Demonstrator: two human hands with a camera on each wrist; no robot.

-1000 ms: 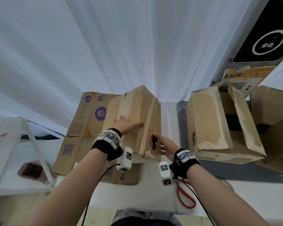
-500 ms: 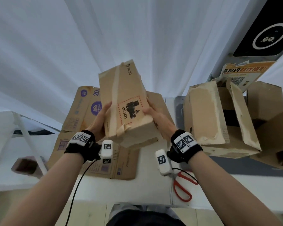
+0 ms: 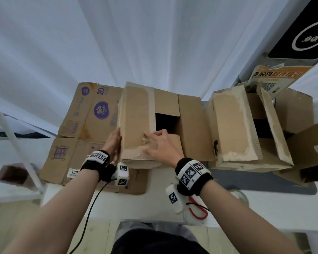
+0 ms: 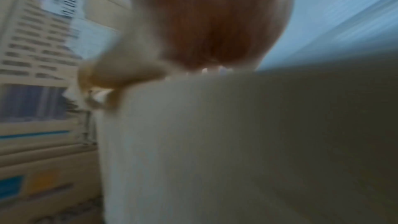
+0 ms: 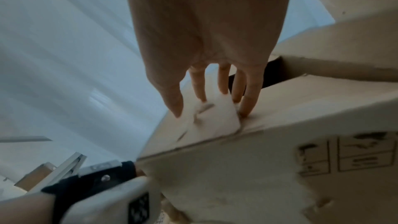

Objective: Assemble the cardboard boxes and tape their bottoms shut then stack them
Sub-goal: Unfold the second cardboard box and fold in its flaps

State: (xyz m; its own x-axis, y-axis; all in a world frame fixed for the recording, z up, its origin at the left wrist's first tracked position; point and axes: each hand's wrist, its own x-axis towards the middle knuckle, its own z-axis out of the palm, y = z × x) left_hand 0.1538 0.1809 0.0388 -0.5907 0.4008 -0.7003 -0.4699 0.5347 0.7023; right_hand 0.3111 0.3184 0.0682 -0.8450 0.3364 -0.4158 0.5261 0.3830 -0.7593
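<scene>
The box (image 3: 136, 125) that I was holding up in the air half a second ago is now down on the table (image 3: 103, 202), lying on the flattened cartons (image 3: 77, 125), with its flap end turned up to me. My left hand (image 3: 114, 142) lies flat, fingers straight, against its left wall. My right hand (image 3: 160, 145) rests on top with spread fingers and presses the left flap (image 5: 206, 115) down; it grasps nothing. The dark opening (image 3: 166, 121) is not yet covered and the right flap (image 3: 193, 125) lies open. The left wrist view is blurred, so I think the thumb only touches the edge. For the task this means folding begins; taping comes after. The scissors (image 3: 198, 210) wait near my right wrist.
</scene>
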